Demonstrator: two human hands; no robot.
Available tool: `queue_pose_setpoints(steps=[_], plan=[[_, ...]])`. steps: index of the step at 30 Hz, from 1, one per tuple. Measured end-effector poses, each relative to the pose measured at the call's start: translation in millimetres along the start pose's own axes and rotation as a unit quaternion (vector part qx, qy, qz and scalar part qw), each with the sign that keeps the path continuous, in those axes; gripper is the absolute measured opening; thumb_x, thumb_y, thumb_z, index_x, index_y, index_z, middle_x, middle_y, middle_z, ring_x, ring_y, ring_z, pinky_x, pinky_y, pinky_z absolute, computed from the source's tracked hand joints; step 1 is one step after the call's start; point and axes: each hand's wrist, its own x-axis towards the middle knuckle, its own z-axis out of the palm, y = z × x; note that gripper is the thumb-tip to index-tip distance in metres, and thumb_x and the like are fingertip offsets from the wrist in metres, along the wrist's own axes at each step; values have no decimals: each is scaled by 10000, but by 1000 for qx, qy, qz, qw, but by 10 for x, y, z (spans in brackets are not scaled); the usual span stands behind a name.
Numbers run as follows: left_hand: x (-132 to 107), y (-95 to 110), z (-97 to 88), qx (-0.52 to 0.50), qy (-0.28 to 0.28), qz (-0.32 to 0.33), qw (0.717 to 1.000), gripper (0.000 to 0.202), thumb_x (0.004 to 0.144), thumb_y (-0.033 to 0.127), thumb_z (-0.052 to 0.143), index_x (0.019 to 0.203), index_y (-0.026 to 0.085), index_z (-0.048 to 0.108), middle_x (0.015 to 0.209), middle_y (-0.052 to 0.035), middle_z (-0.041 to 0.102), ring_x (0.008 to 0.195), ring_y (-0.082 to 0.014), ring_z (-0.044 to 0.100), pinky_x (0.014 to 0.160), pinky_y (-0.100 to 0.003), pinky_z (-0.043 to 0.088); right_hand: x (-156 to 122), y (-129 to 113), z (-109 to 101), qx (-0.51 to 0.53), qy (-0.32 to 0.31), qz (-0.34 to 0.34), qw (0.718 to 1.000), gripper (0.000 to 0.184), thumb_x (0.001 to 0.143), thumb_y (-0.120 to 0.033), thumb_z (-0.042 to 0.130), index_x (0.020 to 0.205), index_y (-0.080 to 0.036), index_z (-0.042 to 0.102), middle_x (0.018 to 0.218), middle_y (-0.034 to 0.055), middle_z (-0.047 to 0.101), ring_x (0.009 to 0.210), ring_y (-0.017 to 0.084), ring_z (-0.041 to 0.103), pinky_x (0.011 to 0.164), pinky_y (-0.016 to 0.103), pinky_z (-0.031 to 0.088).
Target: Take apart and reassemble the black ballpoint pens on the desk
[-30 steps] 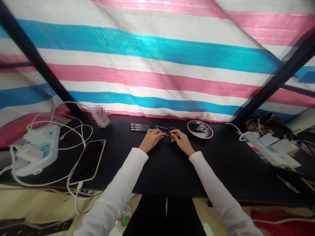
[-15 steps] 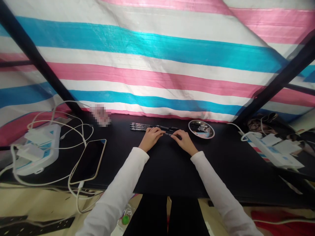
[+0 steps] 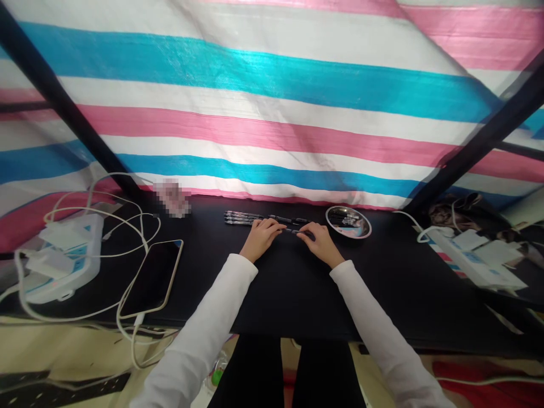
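Observation:
My left hand (image 3: pixel 262 238) is closed in a pinch on a slender dark pen (image 3: pixel 292 231), low over the black table. My right hand (image 3: pixel 322 243) pinches the pen's right end between thumb and fingers. Whether that end is a separate cap, I cannot tell. Behind my left hand several clear-barrelled pens (image 3: pixel 238 217) lie side by side. More dark pen pieces (image 3: pixel 283 220) stretch to the right behind both hands. Beyond my right hand stands a round metal bowl (image 3: pixel 369 228) with black pen parts (image 3: pixel 343 217) in it.
A phone (image 3: pixel 153 277) on a charging cable lies on the black table (image 3: pixel 289 300) at left, beside a white power strip (image 3: pixel 91 255) and tangled cables. Another power strip (image 3: pixel 476 255) sits at right. A striped sheet (image 3: pixel 272 136) hangs behind, between dark posts.
My right hand has shifted slightly right along the pen, and its fingers are a little more bent. My left hand stays nearly in place. The view has tilted slightly.

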Motion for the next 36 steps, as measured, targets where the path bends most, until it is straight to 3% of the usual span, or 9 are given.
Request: queue_pose_setpoints(steps=[4,9,15,25,27,29,31,33,36], plan=[[-5,5,-6,-2,-1,-1,1000,265,942,290,392,1102,284,603,1009,-15,607,923,-137,544,808,-305,303,-7,-11,23,-17,-20,5,1000,367,951,-319,320,744,-203,601,810,38,633,811,171,569,751,321,335],[-2,-8,14,-9,2,0,1000,261,941,296,393,1108,280,594,1006,-12,613,901,-138,548,805,-310,296,-17,-10,21,-3,9,0,1000,224,859,-394,518,966,-204,568,955,55,633,898,200,570,766,325,352],[2,18,14,-22,-3,0,1000,243,935,286,410,1092,277,596,991,-8,619,911,-140,545,813,-305,291,-21,2,16,6,10,-5,1000,129,869,-319,510,871,-204,569,870,46,630,828,192,570,757,328,344],[-2,62,5,-13,-2,5,1000,236,939,243,394,1034,264,609,973,-8,630,918,-135,553,847,-318,294,-18,-17,42,15,-41,6,999,185,881,-254,472,759,-186,593,774,25,609,792,168,549,742,317,320],[-2,96,0,-17,25,-11,999,222,928,251,422,1021,274,622,1008,-16,618,967,-147,544,873,-323,297,-14,-38,49,34,-33,23,999,194,881,-261,470,756,-182,596,774,26,612,782,164,550,739,312,324],[7,133,3,-35,94,-56,993,208,907,279,465,1044,283,621,1128,-39,565,1084,-182,496,924,-338,292,-14,-65,61,76,-11,44,996,229,889,-285,451,754,-179,602,777,29,615,763,157,555,737,302,339],[27,154,22,-85,183,-125,972,264,871,329,526,1123,275,582,1237,-71,481,1179,-222,425,974,-363,281,-20,-99,78,141,13,70,987,275,898,-329,427,762,-174,609,764,32,609,727,147,555,713,284,369],[53,151,64,-201,234,-194,931,369,843,379,557,1185,243,528,1220,-94,478,1150,-225,451,966,-365,319,-30,-139,100,205,23,99,974,310,891,-385,428,782,-167,620,741,32,598,684,139,547,671,265,394],[88,122,146,-468,188,-270,820,369,860,457,490,1089,173,548,975,-75,590,842,-165,593,772,-299,444,-46,-205,136,267,-11,129,955,373,865,-475,450,812,-159,642,701,25,588,621,127,525,612,251,402]])
